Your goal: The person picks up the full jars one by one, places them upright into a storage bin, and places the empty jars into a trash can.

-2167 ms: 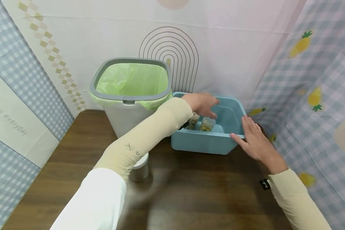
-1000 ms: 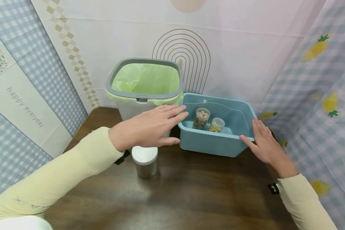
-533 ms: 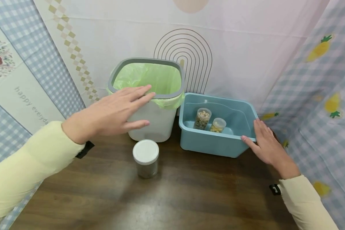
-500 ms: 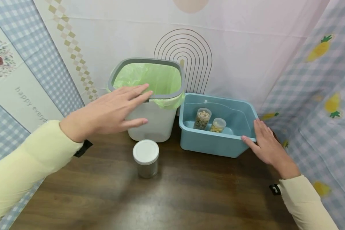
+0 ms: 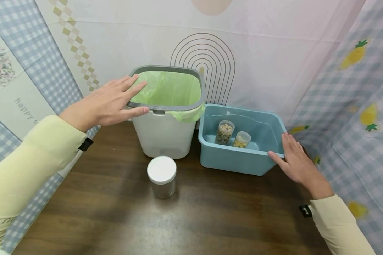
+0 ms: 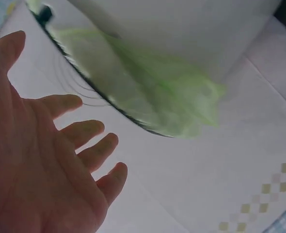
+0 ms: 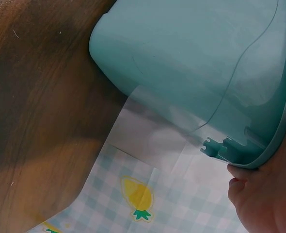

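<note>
My left hand [image 5: 105, 102] hovers with spread fingers by the left rim of a white trash bin [image 5: 164, 136], which has a grey rim and a green liner bag [image 5: 172, 88]. In the left wrist view its palm [image 6: 41, 165] holds nothing; the bin stands apart from the fingertips. My right hand [image 5: 298, 166] rests on the near right corner of a blue plastic tub [image 5: 231, 159], thumb along the front rim and straight fingers along the side. Inside the tub stand a taller clear cup of nuts [image 5: 224, 132] and a shorter cup with yellow pieces [image 5: 242, 140].
A clear jar with a white lid [image 5: 161, 170] stands on the dark wooden table [image 5: 194, 219] in front of the trash bin. Patterned cloth [image 5: 258, 67] hangs behind, with checked cloth [image 5: 335, 117] close on the right.
My left hand has come back from above the tub and moved left, past the jar, to the trash bin's left rim. My right hand has stayed on the tub's corner.
</note>
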Available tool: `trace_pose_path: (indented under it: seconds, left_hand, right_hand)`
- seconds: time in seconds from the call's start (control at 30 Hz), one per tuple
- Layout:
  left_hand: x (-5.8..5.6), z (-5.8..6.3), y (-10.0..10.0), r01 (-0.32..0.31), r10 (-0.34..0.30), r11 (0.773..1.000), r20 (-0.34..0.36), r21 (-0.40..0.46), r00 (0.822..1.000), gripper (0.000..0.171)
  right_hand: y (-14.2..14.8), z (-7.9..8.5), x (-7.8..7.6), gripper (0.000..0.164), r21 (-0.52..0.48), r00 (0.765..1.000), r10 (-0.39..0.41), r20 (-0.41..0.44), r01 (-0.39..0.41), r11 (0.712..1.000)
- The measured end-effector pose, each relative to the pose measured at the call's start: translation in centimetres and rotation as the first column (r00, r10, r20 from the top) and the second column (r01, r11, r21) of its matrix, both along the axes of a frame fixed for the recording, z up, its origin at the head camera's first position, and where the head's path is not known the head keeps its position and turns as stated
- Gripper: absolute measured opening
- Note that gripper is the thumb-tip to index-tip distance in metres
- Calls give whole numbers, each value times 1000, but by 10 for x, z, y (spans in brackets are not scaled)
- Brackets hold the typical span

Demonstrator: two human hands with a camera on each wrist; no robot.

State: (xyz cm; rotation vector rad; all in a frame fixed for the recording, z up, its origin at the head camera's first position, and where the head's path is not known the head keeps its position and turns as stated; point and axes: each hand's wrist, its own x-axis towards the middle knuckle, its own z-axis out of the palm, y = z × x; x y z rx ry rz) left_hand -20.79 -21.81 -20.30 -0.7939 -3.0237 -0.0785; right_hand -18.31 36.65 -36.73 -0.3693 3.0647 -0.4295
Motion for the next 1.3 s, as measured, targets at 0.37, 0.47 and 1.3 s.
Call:
trace_pose_path:
  seconds: [0.37, 0.47, 1.3]
  left_hand:
    - [-28, -11, -18, -91, 91, 996, 54, -3, 994, 88]
    - [-31, -14, -20, -91, 91, 996, 56, -3, 994, 90]
    - [-35, -26, -19, -117, 108, 991, 129, 66, 986, 98]
  right_hand:
    - [-3, -3, 0, 97, -4, 1000, 12, 0, -12, 1000]
    - [-4, -4, 0, 97, -3, 1000, 14, -6, -14, 1000]
    - [-2, 3, 1, 98, 26, 1000, 5, 20, -6, 1000]
